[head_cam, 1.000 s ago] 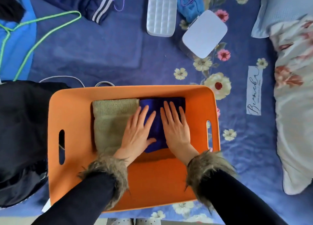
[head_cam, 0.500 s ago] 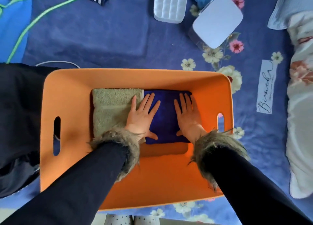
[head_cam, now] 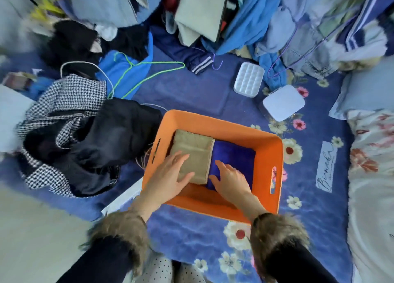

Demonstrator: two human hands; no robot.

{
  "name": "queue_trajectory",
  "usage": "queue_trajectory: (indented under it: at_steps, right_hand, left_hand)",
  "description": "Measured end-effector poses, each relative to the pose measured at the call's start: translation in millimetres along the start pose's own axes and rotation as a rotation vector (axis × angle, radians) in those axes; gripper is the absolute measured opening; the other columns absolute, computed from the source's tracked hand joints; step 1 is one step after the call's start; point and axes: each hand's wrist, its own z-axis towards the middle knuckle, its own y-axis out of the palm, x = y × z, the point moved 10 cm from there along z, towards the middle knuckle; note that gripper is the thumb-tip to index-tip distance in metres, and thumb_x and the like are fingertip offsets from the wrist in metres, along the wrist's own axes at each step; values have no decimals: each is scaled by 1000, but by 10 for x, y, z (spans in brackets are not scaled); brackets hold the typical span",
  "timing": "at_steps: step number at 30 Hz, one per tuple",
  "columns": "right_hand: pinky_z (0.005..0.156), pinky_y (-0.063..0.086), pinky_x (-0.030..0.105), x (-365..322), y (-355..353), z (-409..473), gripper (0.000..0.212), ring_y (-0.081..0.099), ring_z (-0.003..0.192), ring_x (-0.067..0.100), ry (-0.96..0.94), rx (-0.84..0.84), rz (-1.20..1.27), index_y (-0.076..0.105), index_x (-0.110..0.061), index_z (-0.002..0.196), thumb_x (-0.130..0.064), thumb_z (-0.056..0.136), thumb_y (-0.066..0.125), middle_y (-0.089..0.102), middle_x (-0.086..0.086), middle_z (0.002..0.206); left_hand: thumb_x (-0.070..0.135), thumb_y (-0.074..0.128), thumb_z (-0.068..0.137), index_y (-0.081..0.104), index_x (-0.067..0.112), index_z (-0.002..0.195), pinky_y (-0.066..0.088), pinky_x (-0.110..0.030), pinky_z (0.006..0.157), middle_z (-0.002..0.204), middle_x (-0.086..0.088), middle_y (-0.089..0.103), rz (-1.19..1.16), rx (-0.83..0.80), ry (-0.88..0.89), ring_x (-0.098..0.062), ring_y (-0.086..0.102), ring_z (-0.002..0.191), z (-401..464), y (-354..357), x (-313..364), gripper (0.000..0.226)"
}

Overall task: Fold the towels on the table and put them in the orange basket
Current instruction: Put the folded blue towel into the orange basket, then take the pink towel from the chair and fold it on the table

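A single head-worn camera looks steeply down from above the person's chest, close enough that both fur-cuffed forearms enter from the 6 o'clock edge. The wide-angle lens bends the scene outward at its borders. Just below the middle sits the orange basket (head_cam: 269, 150), turned slightly clockwise, with the left hand (head_cam: 168, 176) and right hand (head_cam: 231, 181) over its inside. The floral blue cover (head_cam: 191, 90) fills most of the view. A blurred pile of clothes (head_cam: 245, 20) spans the 12 o'clock edge, a pillow (head_cam: 371, 197) lies at 3 o'clock, and a checked garment (head_cam: 70, 99) at 9 o'clock.
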Motion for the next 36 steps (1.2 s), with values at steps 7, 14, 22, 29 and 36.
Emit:
queue_trajectory:
  at_steps: [7, 14, 22, 29, 36]
  right_hand:
    - [108, 23, 38, -1827, -494, -676, 62, 35, 131, 21, -466, 175, -95, 19, -27, 147, -47, 93, 44, 32, -4, 148]
    - [114, 11, 45, -3623, -290, -1514, 75, 24, 139, 14, -888, 253, -318, 18, -31, 147, -63, 84, 45, 26, -4, 152]
    - [112, 16, 50, -5148, 777, -3035, 75, 33, 137, 21, -1290, 205, -392, 27, -25, 146, -58, 84, 52, 33, 4, 150]
    - [114, 13, 43, -5918, 2130, -4485, 75, 21, 141, 17, -1558, 63, -481, 14, -33, 147, -67, 85, 37, 19, -3, 155]
    - [114, 8, 49, -6364, 3254, -5670, 73, 15, 142, 18, -1819, -76, -611, 10, -30, 148, -65, 88, 32, 17, 1, 155]
  left_hand:
    - [46, 44, 84, 57, 1, 123, 43, -49, 98, 137, -21, 46, 156, 409, -150, -36, 49, 124, -1326, -1646, -262, 61]
    - [57, 28, 90, 57, -1, 123, 45, -52, 93, 134, -25, 48, 226, 658, -465, -41, 53, 118, -3085, -2530, -848, 72]
    - [50, 42, 92, 37, 17, 142, 27, -43, 112, 153, -6, 27, 131, 941, -967, -23, 25, 141, -5638, -2362, -1552, 59]
    - [45, 50, 91, 39, 17, 139, 29, -42, 109, 149, -8, 34, 89, 1096, -1325, -29, 34, 135, -7741, -1890, -1641, 57]
    - [42, 46, 94, 39, 17, 139, 25, -41, 112, 148, -4, 34, 21, 1163, -1549, -23, 28, 138, -9090, -1369, -1613, 52]
